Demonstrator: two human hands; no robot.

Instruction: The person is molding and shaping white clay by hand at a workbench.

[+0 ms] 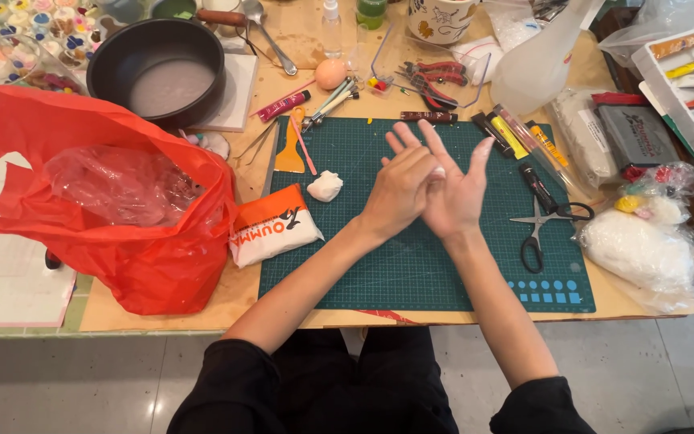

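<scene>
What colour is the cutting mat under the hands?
Dark green with a fine grid, the mat shows best in the head view.

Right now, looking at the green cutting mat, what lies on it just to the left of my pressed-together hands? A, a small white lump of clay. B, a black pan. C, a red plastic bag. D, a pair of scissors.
A: a small white lump of clay sits on the green cutting mat left of the left hand, which is pressed against the right hand; the scissors lie to the right.
</scene>
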